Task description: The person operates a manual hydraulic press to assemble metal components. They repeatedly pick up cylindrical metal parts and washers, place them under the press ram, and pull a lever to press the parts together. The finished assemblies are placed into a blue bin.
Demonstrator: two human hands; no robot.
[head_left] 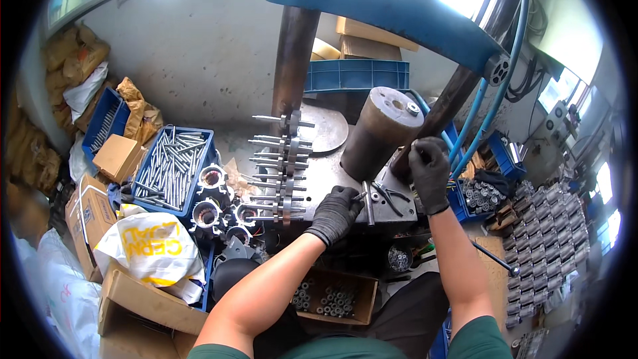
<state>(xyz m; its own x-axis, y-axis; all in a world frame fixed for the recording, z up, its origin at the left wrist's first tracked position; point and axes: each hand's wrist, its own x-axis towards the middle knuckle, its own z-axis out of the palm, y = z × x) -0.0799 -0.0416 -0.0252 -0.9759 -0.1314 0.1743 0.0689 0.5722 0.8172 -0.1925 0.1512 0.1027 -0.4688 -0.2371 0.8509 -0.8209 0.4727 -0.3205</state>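
Observation:
My left hand (337, 214), in a dark knitted glove, is closed at the front of the press table (325, 183). A short metal rod (359, 196) shows at its fingertips; the rest is hidden. Right beside it lie an upright-looking metal bar (369, 207) and pliers (388, 199) with dark handles. My right hand (430, 174), also gloved, is raised with fingers pinched, right of a thick steel cylinder (380, 134). Whatever the pinch holds is too small to make out. A small metal ring (412, 109) sits on the cylinder's top.
Left of the cylinder, several rotors on shafts (290, 153) stand in a row. A blue bin of shafts (174, 169) and motor housings (207, 213) lie farther left. Blue press crossbeam (385, 6) spans overhead. Stacked metal parts (548, 246) fill the right; a parts box (339, 296) sits below.

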